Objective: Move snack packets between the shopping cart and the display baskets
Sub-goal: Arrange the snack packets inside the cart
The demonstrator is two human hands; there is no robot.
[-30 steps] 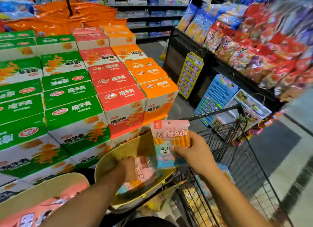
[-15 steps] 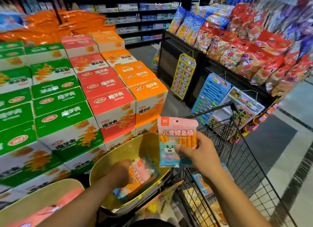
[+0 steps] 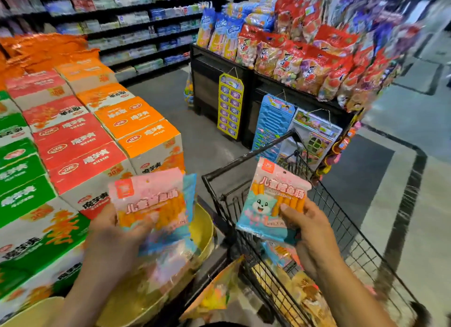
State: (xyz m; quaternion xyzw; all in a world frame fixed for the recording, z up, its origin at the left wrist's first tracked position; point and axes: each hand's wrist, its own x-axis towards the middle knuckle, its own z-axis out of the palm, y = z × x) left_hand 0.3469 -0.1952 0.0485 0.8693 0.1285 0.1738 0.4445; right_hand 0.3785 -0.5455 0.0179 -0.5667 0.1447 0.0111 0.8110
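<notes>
My left hand (image 3: pixel 114 231) grips a small stack of pink and blue snack packets (image 3: pixel 153 199), raised above the yellow display basket (image 3: pixel 205 231). My right hand (image 3: pixel 310 231) pinches one pink and blue snack packet with a cartoon rabbit (image 3: pixel 273 199) over the black wire shopping cart (image 3: pixel 346 231). More packets (image 3: pixel 305 292) lie in the cart under my right arm. The left packets are blurred.
Stacked green, red and orange cartons (image 3: pixel 80 151) rise on the left. A black display stand (image 3: pixel 219 82) piled with red snack bags (image 3: pixel 305 55) stands behind the cart, with hanging toy cards (image 3: pixel 230 107). A second yellow basket (image 3: pixel 31 312) sits at the lower left. Grey floor opens on the right.
My left hand has lifted packets up out of the yellow basket. My right hand with its packet has shifted right, over the cart. The view has swung right.
</notes>
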